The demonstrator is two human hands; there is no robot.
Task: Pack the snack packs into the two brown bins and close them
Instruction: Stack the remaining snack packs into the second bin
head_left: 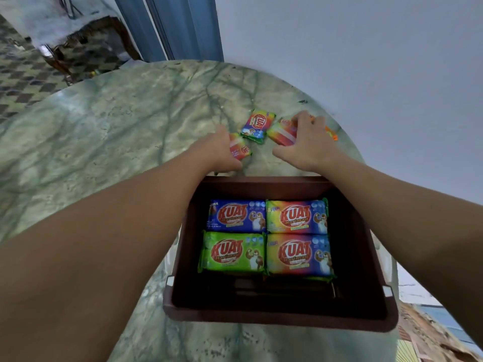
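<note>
Lying flat, four glossy snack packs, brown bin, perhaps half-filled

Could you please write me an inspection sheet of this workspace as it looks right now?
Surface: round green marbled table.
Job's things: open brown bin holds four packs; blue pack at far left. Only one bin in view; no lid seen.
Loose packs: middle pack lies untouched between the hands.
Clutter: orange item behind the right hand, unclear.
Hands: left hand grips a red pack; right hand rests on another pack.
Cables: nothing seen.
Surroundings: white wall, patterned floor.
</note>
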